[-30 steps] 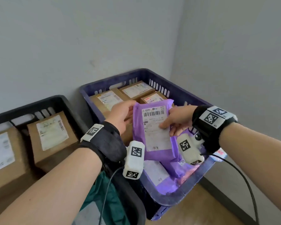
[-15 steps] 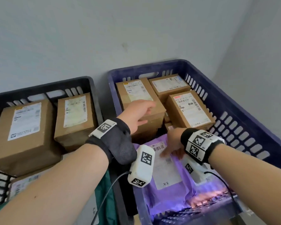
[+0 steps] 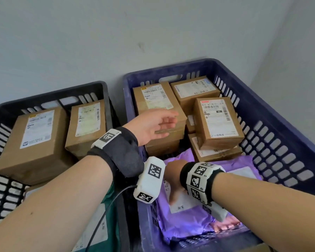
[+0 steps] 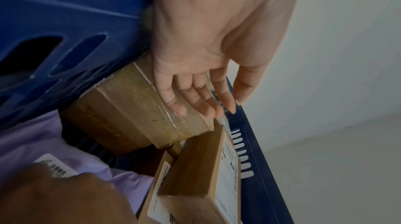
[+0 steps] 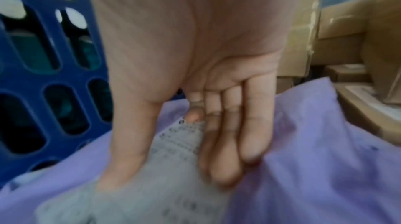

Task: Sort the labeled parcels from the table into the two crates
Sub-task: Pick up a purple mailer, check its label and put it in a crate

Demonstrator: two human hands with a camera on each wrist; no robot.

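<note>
A purple mailer [image 3: 198, 220] with a white label lies flat in the near part of the blue crate [image 3: 171, 70]. My right hand [image 3: 173, 182] rests on it. In the right wrist view its straight fingers and thumb [image 5: 169, 172] press on the label of the mailer [image 5: 325, 167]. My left hand [image 3: 168, 124] is open with relaxed fingers over a taped brown box [image 3: 140, 106] in the same crate. In the left wrist view this hand [image 4: 208, 107] is at the upper edge of the box [image 4: 134, 107]. The black crate [image 3: 49, 95] stands to the left.
More labeled brown boxes [image 3: 216, 120] fill the far half of the blue crate. Two brown boxes [image 3: 35, 135] sit in the black crate, with a green parcel [image 3: 109, 215] at its near side. Grey walls close in behind and on the right.
Both hands held the purple mailer up a second ago. It now lies in the blue crate under my right hand. My left hand has let go and moved over the brown box.
</note>
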